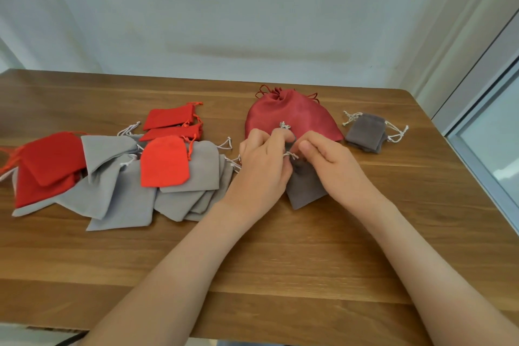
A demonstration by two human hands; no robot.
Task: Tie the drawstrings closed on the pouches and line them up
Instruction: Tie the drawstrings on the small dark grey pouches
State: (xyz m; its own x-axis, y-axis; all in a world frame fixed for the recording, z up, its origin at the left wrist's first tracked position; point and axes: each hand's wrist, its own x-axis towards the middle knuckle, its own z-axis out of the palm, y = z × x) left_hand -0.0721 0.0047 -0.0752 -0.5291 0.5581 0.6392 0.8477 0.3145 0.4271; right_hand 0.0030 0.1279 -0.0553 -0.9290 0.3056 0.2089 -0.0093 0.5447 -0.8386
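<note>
Above the table (280, 261), left hand (262, 161) and right hand (332, 164), fingers curled, pinch the drawstring (290, 155) of a dark grey pouch (304, 191), hiding its mouth.

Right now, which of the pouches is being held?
The dark grey pouch just in front of the big dark red pouch: the left hand and right hand pinch its top. No hand grips any other.

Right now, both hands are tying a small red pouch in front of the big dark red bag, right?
No: the head view shows the pouch in the left hand and right hand is dark grey, not red. It is in front of the bag.
</note>
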